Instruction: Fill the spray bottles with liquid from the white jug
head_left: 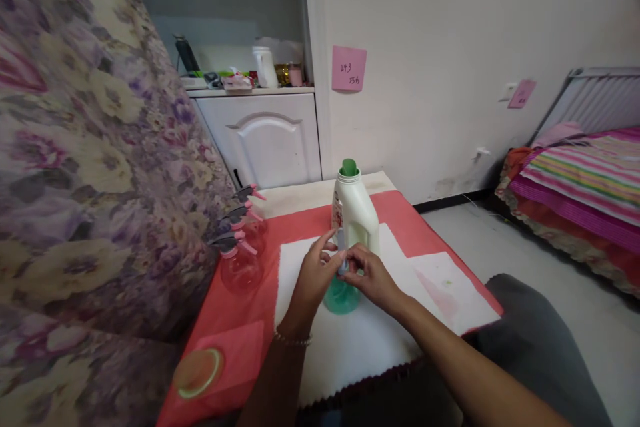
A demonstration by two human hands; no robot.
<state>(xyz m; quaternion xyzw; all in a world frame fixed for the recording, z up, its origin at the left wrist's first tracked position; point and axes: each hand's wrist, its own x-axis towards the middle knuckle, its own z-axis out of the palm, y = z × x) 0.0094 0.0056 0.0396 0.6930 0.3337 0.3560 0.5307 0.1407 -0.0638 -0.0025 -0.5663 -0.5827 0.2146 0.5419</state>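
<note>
Pinching a slim grey piece (341, 240) between thumbs and fingertips, a person's left hand (319, 265) and right hand (367, 273) meet directly over a rounded bottle of green liquid (342, 300) on a white sheet (360, 360). The bottle lies just below the gathered fingertips, its long axis upright; the grey piece stands nearly in line with it, rising between the two hands, though the fingers hide whether piece and bottle are joined. Neither hand is clearly nearer, but the right hand's fingertips sit lower, close above the bottle, while the left hand's forefinger reaches higher along the grey piece and its thumb crosses in front. Both palms turn inward; the left forearm, wearing a beaded bracelet (293, 340), climbs steeply, and the right forearm slants in from the lower right. Just beyond the fingertips, slightly right, a large pale jug (369, 213) stands upright with a green piece (349, 167) in its mouth. Well left of the left hand, spray bottles (241, 272) with grey-and-pink tops line the edge of a red cloth (225, 310); a round disc (193, 373) rests left of the left forearm. Beyond the right forearm, a pink stain (443, 293) shows.
</note>
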